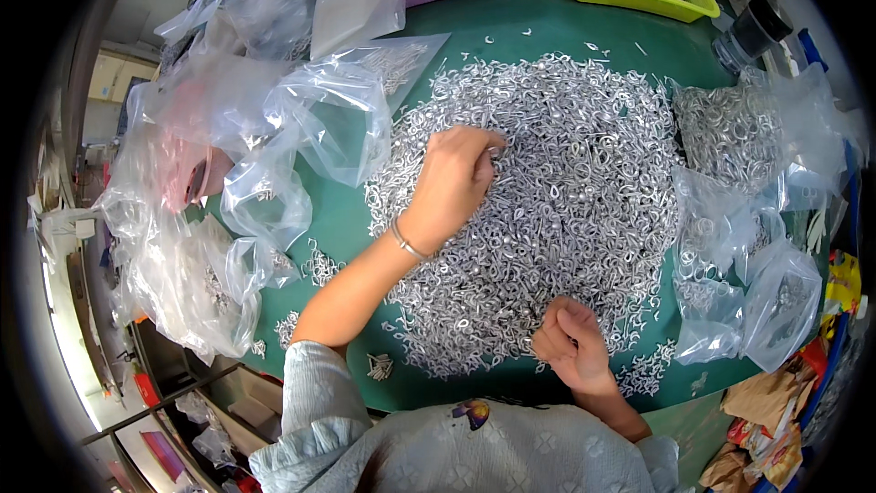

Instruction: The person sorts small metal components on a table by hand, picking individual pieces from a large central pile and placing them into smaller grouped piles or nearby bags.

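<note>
green table (511, 23) fills the middle. from far off i see a pile of small metal bits (566, 210) spread on it, likely for easy reach. the left hand (454, 173) stretches over it, knuckles up; the right hand (573, 342) curls low, nearer the body. fingers look bunched; i can't tell what they hold.

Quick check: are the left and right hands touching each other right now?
Apart. The head view shows a wide stretch of small silvery pieces between the left hand and the right hand.
</note>
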### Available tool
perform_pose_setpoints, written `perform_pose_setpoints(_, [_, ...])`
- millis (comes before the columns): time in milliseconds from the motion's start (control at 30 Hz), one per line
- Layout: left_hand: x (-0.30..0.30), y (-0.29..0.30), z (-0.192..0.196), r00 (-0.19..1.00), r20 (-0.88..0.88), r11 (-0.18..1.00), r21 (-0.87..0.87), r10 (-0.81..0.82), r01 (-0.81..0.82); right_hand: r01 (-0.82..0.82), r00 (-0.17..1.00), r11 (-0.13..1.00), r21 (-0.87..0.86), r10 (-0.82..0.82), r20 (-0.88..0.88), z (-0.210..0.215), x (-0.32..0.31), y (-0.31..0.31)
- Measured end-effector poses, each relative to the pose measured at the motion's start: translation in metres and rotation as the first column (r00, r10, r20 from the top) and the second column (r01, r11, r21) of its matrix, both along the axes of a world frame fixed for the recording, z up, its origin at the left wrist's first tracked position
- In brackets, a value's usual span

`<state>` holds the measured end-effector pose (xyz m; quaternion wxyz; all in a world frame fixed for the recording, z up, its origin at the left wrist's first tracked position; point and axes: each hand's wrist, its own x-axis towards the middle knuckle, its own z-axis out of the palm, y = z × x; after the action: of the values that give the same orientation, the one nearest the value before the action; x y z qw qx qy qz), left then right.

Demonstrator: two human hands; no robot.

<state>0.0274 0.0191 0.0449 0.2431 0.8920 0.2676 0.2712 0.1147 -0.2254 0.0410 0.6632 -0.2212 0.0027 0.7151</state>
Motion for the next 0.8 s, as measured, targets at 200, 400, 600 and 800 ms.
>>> perform_pose_setpoints(200, [-0.006,-0.031,0.031,0.981,0.191,0.733,-0.670,0.021,0.115,0.043,0.999,0.999,-0.008,-0.043,-0.005,0.002,0.001,0.000])
perform_pose_setpoints(400, [-0.004,-0.041,0.023,0.992,0.128,0.649,-0.755,0.004,0.094,0.065,0.998,0.996,-0.053,-0.065,-0.008,0.002,0.002,0.000])
perform_pose_setpoints(600, [0.000,-0.059,0.034,0.984,0.062,0.540,-0.829,-0.169,0.145,0.075,0.997,0.996,-0.048,-0.075,0.004,0.003,0.005,0.000])
perform_pose_setpoints(800, [0.001,-0.069,0.042,0.926,0.141,0.670,-0.654,-0.349,0.352,0.110,0.994,0.993,-0.044,-0.109,0.022,0.005,0.005,0.002])
